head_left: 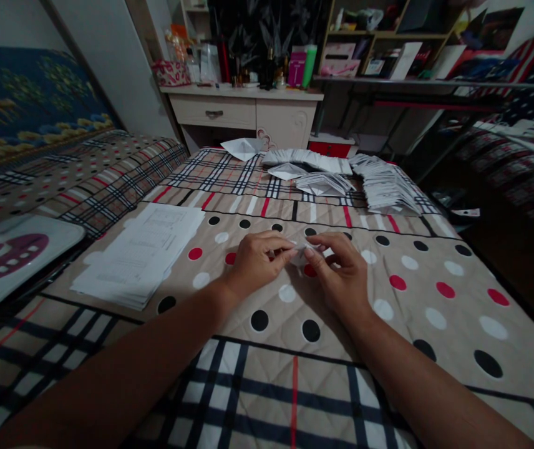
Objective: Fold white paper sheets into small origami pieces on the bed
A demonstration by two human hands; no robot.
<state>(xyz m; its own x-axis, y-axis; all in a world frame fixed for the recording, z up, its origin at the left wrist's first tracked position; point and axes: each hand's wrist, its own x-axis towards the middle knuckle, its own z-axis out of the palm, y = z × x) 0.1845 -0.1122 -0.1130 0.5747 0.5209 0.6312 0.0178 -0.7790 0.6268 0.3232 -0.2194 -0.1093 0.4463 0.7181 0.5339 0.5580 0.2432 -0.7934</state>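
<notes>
Between my two hands, over the dotted part of the bedspread, is a small folded piece of white paper. My left hand pinches its left side between thumb and fingers. From the other side, my right hand grips it with thumb and index finger. Fingers cover much of the paper, so its exact folded shape cannot be made out. To the left lies a stack of printed sheets. Farther back sit rows of folded paper pieces, a smaller pile of folded paper and a larger folded paper.
The patterned bedspread spreads under everything. A white item with a purple print lies at the left edge. Beyond the bed stand a white dresser with bottles and boxes on top, and a shelved desk at right.
</notes>
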